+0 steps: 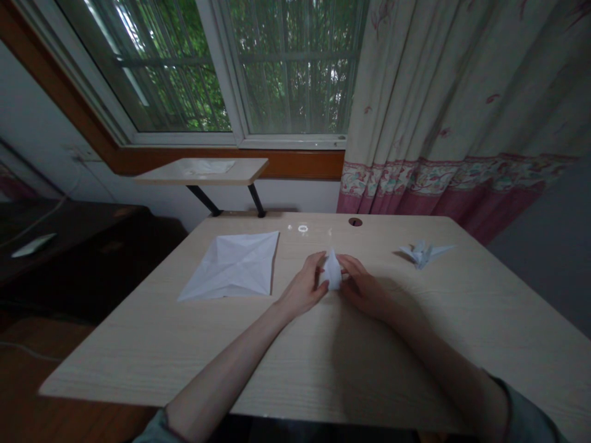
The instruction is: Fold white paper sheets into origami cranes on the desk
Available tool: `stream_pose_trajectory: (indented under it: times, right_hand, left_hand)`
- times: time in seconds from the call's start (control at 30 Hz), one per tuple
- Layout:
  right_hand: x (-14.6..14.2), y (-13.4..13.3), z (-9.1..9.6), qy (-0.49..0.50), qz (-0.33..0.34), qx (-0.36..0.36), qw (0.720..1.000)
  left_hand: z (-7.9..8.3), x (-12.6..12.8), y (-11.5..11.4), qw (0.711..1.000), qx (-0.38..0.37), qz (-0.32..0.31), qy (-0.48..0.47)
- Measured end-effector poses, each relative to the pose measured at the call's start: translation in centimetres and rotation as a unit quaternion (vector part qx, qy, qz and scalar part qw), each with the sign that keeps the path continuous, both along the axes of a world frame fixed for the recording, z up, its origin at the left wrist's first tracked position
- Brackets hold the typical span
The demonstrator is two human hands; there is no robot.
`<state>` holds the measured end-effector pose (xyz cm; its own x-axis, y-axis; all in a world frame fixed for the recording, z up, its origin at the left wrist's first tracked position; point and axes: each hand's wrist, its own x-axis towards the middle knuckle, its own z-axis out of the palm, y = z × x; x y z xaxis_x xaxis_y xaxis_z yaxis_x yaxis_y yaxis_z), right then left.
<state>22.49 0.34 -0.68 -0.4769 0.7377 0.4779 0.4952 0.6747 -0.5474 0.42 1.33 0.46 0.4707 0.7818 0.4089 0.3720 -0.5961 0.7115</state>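
Observation:
A small folded white paper piece (332, 271) stands on the light wooden table (295, 357), near its middle. My left hand (305, 288) pinches its left side and my right hand (362, 284) holds its right side, fingertips touching the paper. To the left lies a creased, unfolded white paper square (235, 266), flat on the table. A finished white paper crane (423, 252) sits to the right, apart from both hands.
A round cable hole (355, 221) is at the table's far edge. Behind it a small shelf (203, 171) juts out below the window, and a patterned curtain (462, 111) hangs at the right. A dark cabinet (69, 246) stands to the left.

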Motion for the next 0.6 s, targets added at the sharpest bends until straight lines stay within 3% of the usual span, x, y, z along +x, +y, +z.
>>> stream_pose_trajectory:
  times: [0.6]
  right_hand:
    - [0.2, 0.5, -1.4, -0.066, -0.008, 0.015, 0.998]
  left_hand:
    - [-0.3, -0.2, 0.3, 0.978, 0.129, 0.028, 0.159]
